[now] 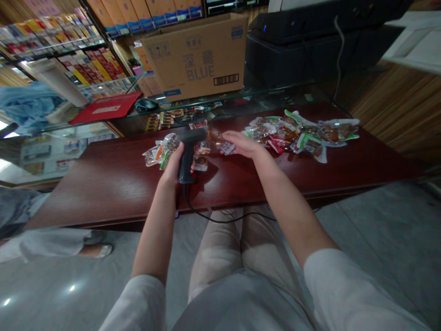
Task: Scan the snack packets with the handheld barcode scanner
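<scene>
My left hand (pixel 173 166) is wrapped round the grip of a black barcode scanner (pixel 187 158), whose head points to the right. A black cable runs down from its base. Between the fingers of my right hand (pixel 241 144) is a clear snack packet (pixel 216 138) with a white label, held just in front of the scanner. Behind and beside the scanner lies a small group of snack packets (pixel 161 151), partly hidden by my left hand. A larger pile of snack packets (pixel 285 131), with green, white and red edges, spreads to the right of my right hand.
The dark red tabletop (pixel 113 179) carries these packets. Behind it stand a cardboard box (pixel 200 59), a glass counter, a red folder (pixel 108 108), a computer mouse (pixel 146 105) and black equipment (pixel 285 59). At the left, another person's leg and shoe (pixel 103 251) show.
</scene>
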Tool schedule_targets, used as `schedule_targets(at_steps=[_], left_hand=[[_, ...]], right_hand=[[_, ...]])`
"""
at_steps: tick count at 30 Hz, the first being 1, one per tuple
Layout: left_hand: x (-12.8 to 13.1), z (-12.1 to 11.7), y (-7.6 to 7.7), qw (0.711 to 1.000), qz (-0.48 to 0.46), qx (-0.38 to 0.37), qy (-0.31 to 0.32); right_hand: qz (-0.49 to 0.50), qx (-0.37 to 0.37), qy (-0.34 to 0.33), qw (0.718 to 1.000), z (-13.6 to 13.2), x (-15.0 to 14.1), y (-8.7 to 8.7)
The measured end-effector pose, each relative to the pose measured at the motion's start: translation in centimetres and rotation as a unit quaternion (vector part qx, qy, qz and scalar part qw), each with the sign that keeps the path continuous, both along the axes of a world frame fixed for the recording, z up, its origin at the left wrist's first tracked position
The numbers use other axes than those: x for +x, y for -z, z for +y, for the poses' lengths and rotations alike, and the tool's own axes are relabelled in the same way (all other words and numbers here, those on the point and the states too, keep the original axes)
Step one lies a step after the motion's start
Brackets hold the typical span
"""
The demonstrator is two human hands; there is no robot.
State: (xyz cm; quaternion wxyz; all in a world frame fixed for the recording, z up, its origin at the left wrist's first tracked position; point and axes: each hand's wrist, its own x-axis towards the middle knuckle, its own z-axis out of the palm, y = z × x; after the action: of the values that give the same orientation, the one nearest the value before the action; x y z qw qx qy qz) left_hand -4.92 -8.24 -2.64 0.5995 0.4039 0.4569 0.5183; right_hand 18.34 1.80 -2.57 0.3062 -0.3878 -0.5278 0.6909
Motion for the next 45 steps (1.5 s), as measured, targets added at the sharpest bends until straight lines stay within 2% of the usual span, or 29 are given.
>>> schedule_targets(at_steps=[3,6,8,10,12,14,21,25,29,37,42,45], left_hand=[[0.0,0.2,0.0,1.000,-0.002,-0.005,0.001],[0.0,0.3,0.0,1.000,-0.009,-0.013,0.000],[0.0,0.3,0.0,1.000,-0.012,-0.007,-0.003],[0.1,0.2,-0.1,1.000,-0.010,0.000,-0.003],[0.2,0.2,-0.2,1.000,-0.003,-0.001,0.002],[0.2,0.2,-0.2,1.000,0.003,-0.003,0.004],[0.0,0.4,0.3,1.000,0.011,-0.004,-0.006],[-0.2,0.4,0.5,0.998,0.055,-0.006,0.019],[-0.1,0.5,0.4,0.995,0.097,0.000,0.038],[0.3,0.4,0.5,0.991,0.131,0.003,0.033],[0.1,0.4,0.2,0.993,0.120,-0.008,0.006],[0.0,0.5,0.2,0.993,0.117,-0.014,-0.009]], right_hand=[[-0.015,0.016,-0.009,1.000,0.2,0.2,0.3],[-0.067,0.120,0.002,0.991,0.6,0.2,1.0],[-0.119,0.240,0.016,0.963,1.0,0.1,1.5],[-0.173,0.349,0.027,0.921,1.3,-0.1,2.0],[-0.212,0.419,0.037,0.882,1.5,-0.3,2.4],[-0.232,0.454,0.040,0.859,1.5,-0.4,2.6],[-0.335,0.487,0.044,0.806,1.7,0.0,2.8],[-0.372,0.495,0.057,0.783,2.1,0.3,3.1],[-0.363,0.506,0.076,0.779,2.3,0.4,3.3],[-0.347,0.512,0.095,0.780,2.6,0.4,3.6],[-0.356,0.518,0.097,0.771,2.3,0.7,3.2],[-0.381,0.510,0.121,0.762,1.9,1.0,2.6]])
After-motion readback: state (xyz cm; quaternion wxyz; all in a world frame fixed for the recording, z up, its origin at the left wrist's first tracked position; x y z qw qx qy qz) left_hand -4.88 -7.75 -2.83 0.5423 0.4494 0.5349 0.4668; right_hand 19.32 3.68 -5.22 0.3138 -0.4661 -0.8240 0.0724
